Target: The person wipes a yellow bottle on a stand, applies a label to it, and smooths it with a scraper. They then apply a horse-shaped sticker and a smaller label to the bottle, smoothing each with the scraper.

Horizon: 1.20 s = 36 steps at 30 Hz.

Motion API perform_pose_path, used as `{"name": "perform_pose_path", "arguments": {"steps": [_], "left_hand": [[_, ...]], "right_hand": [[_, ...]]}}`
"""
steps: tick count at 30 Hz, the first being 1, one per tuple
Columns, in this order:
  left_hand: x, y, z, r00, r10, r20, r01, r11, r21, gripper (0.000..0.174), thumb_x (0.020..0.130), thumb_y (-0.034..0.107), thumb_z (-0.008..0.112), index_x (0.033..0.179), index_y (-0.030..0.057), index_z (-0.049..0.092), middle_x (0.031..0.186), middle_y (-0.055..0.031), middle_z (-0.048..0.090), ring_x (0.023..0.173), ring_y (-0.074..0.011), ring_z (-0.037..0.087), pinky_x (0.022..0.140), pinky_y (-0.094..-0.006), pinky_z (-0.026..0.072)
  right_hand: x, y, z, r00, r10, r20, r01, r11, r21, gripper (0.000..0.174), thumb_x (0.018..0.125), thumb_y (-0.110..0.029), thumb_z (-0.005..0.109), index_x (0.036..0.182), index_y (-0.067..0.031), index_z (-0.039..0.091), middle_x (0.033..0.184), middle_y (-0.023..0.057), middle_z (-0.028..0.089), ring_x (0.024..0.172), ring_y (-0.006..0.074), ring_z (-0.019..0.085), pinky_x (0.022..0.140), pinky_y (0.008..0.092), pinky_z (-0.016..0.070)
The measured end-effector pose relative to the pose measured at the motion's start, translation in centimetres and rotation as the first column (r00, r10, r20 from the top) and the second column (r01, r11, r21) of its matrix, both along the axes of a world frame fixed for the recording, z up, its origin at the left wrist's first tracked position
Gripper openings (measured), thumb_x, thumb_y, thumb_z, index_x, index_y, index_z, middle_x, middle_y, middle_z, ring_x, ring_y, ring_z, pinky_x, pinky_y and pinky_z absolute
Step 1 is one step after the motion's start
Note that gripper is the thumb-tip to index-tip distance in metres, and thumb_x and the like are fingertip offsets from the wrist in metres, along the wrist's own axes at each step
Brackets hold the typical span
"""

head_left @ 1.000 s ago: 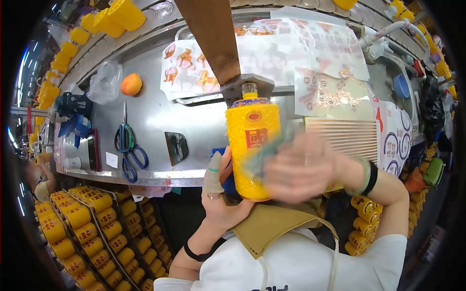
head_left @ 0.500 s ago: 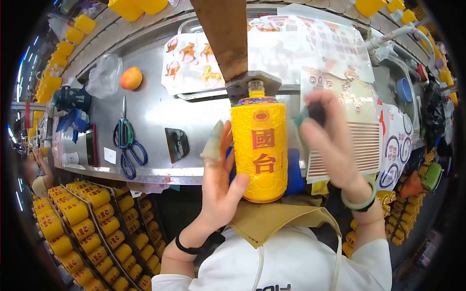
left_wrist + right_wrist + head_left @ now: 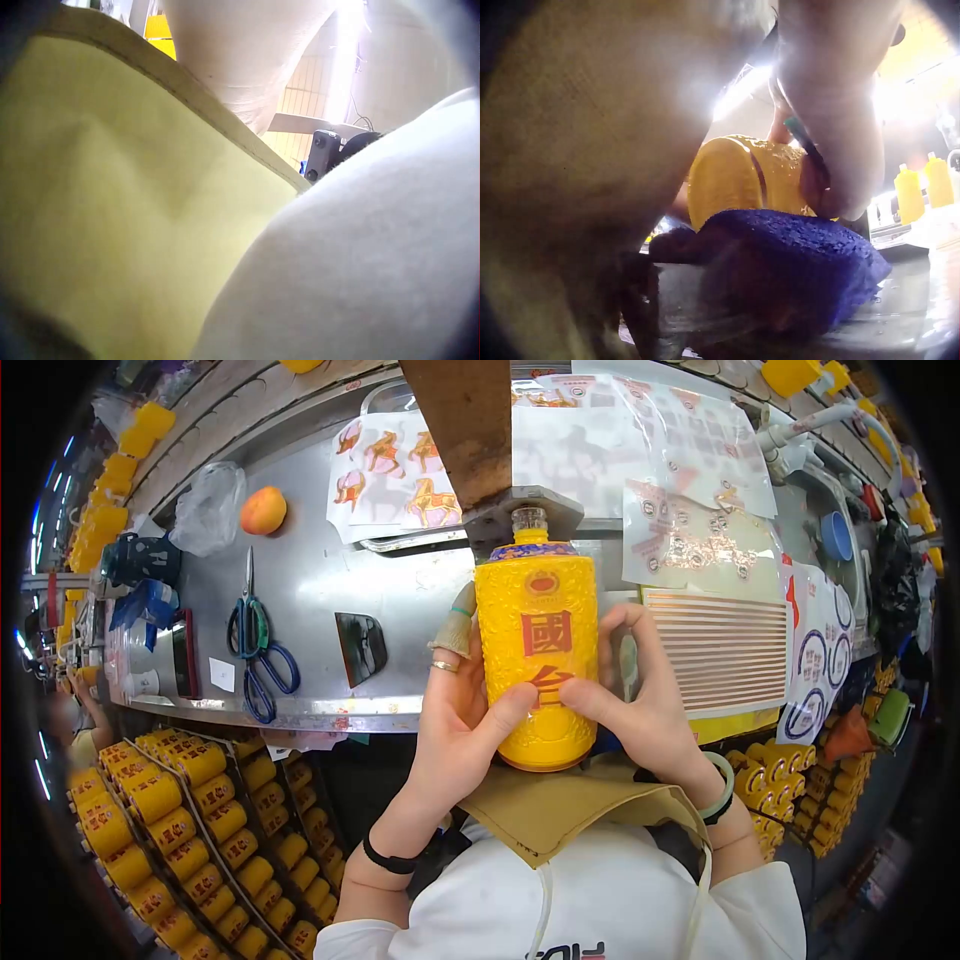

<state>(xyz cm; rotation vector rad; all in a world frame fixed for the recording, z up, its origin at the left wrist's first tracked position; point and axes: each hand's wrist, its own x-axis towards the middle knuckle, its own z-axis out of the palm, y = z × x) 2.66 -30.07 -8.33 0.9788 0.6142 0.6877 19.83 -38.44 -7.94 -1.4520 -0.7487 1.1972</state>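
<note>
A yellow embossed bottle with red characters lies in both hands, its clear glass neck at a dark metal bracket. My left hand holds its left side, thumb on the front and a pale finger cover on one finger. From the right side my right hand grips it, thumb pressed on the lower character. A flat grey-green piece shows within the right hand's curled fingers. In the right wrist view the bottle's base sits over a blue cloth; the left wrist view shows only clothing and background.
A wooden beam carries the bracket. Decal sheets and a striped sheet cover the right of the metal table. Scissors, a dark curved piece and a peach-like fruit lie left. Racked yellow bottles stand below.
The right hand rubbed the bottle's front with the grey-green piece, drew off to the right, then came back and took hold of the bottle's right side. The left hand stays at its left.
</note>
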Motion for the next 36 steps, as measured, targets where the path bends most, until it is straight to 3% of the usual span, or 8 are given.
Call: {"name": "perform_pose_path", "arguments": {"steps": [6,8,16,24,28,30,33,36], "left_hand": [[-0.2,0.0,-0.2,0.999,-0.028,-0.021,0.029,0.998,0.051,0.086,0.094,-0.004,0.064,0.163,0.0011,0.012,0.162,-0.0164,0.031,0.149,-0.0272,0.034,0.122,-0.0430,0.0298],[-0.3,-0.4,-0.3,0.999,-0.040,-0.028,0.042,0.996,0.081,0.087,0.093,-0.005,0.065,0.163,0.0010,0.012,0.161,-0.0167,0.031,0.149,-0.0273,0.035,0.122,-0.0434,0.0303],[-0.1,-1.1,0.0,0.993,0.023,-0.112,-0.014,0.997,0.078,0.085,0.094,-0.001,0.067,0.162,0.0006,0.016,0.159,-0.0169,0.035,0.144,-0.0265,0.040,0.120,-0.0424,0.0329],[0.0,-1.4,0.0,0.993,0.063,-0.097,-0.056,0.995,0.079,0.085,0.093,-0.001,0.067,0.161,-0.0005,0.017,0.161,-0.0186,0.032,0.147,-0.0278,0.037,0.121,-0.0435,0.0316],[-0.8,-1.6,0.5,0.893,0.339,-0.297,0.072,0.544,0.836,0.066,0.098,0.050,0.061,0.147,0.0049,0.055,0.163,-0.0288,0.023,0.151,-0.0448,0.023,0.122,-0.0559,0.0248],[-1.7,-2.0,0.5,0.751,0.442,-0.490,0.455,0.191,0.870,0.072,0.092,0.075,0.052,0.134,0.0192,0.070,0.162,-0.0261,0.028,0.149,-0.0474,0.022,0.120,-0.0616,0.0238],[-1.4,-1.4,0.9,0.749,0.408,-0.522,0.538,0.086,0.838,0.078,0.082,0.087,0.047,0.126,0.0293,0.075,0.160,-0.0226,0.033,0.146,-0.0482,0.024,0.119,-0.0638,0.0245],[-1.2,-0.9,1.6,0.771,0.316,-0.553,0.578,0.019,0.816,0.079,0.082,0.086,0.046,0.126,0.0273,0.076,0.160,-0.0196,0.034,0.145,-0.0478,0.025,0.119,-0.0659,0.0244]], "right_hand": [[0.9,-0.3,0.8,0.978,-0.050,-0.203,0.051,0.999,0.001,0.050,0.091,-0.011,0.076,0.130,-0.0037,0.045,0.105,0.0019,0.049,0.099,0.0114,0.049,0.085,0.0273,0.0430],[1.7,0.2,1.4,0.760,-0.273,-0.590,0.326,0.945,-0.018,0.042,0.098,-0.005,0.064,0.136,-0.0014,0.046,0.108,0.0017,0.051,0.102,0.0111,0.051,0.088,0.0270,0.0439],[0.5,0.6,0.9,0.968,-0.205,0.142,0.164,0.952,0.259,0.035,0.099,0.002,0.062,0.132,0.0014,0.050,0.122,0.0095,0.062,0.116,0.0153,0.059,0.102,0.0308,0.0468],[3.1,-0.4,-1.4,0.901,-0.286,0.325,0.251,0.957,0.145,0.032,0.095,-0.003,0.067,0.126,0.0014,0.057,0.108,0.0087,0.065,0.099,0.0125,0.060,0.086,0.0276,0.0489],[3.8,-1.7,-2.2,0.956,-0.290,0.054,0.268,0.931,0.249,0.036,0.099,-0.001,0.060,0.133,-0.0015,0.049,0.122,0.0048,0.056,0.111,0.0107,0.053,0.093,0.0259,0.0453],[4.2,-2.6,-2.3,0.960,-0.272,0.064,0.250,0.939,0.235,0.036,0.100,-0.003,0.059,0.134,-0.0016,0.047,0.124,0.0061,0.052,0.112,0.0109,0.051,0.097,0.0254,0.0428],[3.8,-3.0,-2.0,0.939,-0.193,-0.286,0.230,0.968,0.099,0.042,0.099,-0.012,0.064,0.135,-0.0029,0.044,0.113,0.0050,0.053,0.097,0.0119,0.050,0.092,0.0265,0.0424],[3.1,-3.6,-1.0,0.986,-0.132,0.103,0.129,0.991,0.034,0.048,0.098,-0.017,0.067,0.137,-0.0057,0.043,0.107,0.0042,0.055,0.092,0.0124,0.050,0.087,0.0275,0.0429]]}}
